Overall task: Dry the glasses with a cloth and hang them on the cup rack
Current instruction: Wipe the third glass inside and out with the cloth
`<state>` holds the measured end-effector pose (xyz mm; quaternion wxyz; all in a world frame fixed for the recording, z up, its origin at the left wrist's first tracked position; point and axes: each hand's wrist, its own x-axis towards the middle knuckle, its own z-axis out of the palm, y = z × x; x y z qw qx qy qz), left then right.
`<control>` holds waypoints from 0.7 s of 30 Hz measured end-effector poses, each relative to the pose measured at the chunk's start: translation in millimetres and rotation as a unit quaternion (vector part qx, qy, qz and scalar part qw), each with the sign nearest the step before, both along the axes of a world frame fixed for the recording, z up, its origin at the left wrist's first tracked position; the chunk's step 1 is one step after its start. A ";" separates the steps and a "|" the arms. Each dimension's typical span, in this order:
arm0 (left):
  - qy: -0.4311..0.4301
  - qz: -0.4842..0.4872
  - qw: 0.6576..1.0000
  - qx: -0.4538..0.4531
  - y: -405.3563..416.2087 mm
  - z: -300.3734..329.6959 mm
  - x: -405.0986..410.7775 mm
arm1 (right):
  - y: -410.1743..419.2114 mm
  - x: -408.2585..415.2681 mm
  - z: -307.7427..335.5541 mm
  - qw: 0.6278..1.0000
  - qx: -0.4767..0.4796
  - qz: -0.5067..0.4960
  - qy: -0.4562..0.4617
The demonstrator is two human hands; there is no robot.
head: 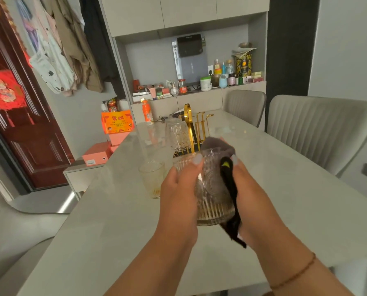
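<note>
I hold a ribbed clear glass [212, 189] above the table, its mouth pointing away from me. My left hand [179, 189] grips its left side. My right hand [249, 195] presses a dark grey cloth [218, 146] into the mouth, and a black strip of the cloth [229, 189] trails down the glass's right side. A gold cup rack [197, 127] stands behind my hands, with one glass [177, 133] hanging upside down on it. Another ribbed glass [151, 178] stands upright on the table to the left.
The pale table [114, 231] runs forward, with two grey chairs [319, 129] along its right side. An orange bottle [147, 112] and keys lie at the far end. Orange boxes [117, 124] are stacked left of the table.
</note>
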<state>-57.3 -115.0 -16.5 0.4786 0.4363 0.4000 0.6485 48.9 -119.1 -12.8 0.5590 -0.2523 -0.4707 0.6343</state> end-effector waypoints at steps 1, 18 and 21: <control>-0.010 -0.001 1.000 0.000 1.5 1.1 -0.7 | -2.1 0.0 -3.2 0.996 -0.044 0.055 0.061; 0.061 -0.101 0.993 0.016 -9.8 -0.3 6.0 | -10.0 9.7 -4.8 0.986 -0.091 0.016 0.135; 0.101 -0.082 0.991 0.016 -10.4 4.5 5.6 | -12.1 10.5 -6.7 0.978 -0.117 0.012 0.171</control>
